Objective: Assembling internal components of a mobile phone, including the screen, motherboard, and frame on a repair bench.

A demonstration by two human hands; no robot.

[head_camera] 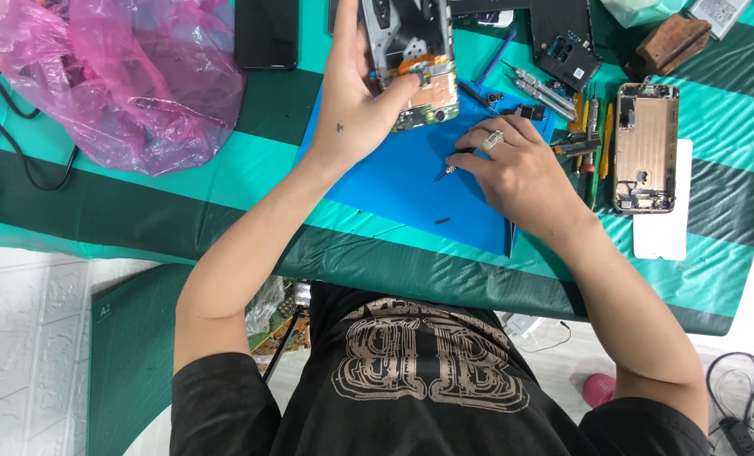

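One phone (pixel 412 59), top cut off.

Black short-sleeved shirt, pale print; ring (pixel 492 139) on right hand (pixel 512 169).

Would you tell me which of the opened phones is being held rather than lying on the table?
The opened phone in the left hand, above the blue mat; the gold one lies far right, untouched.
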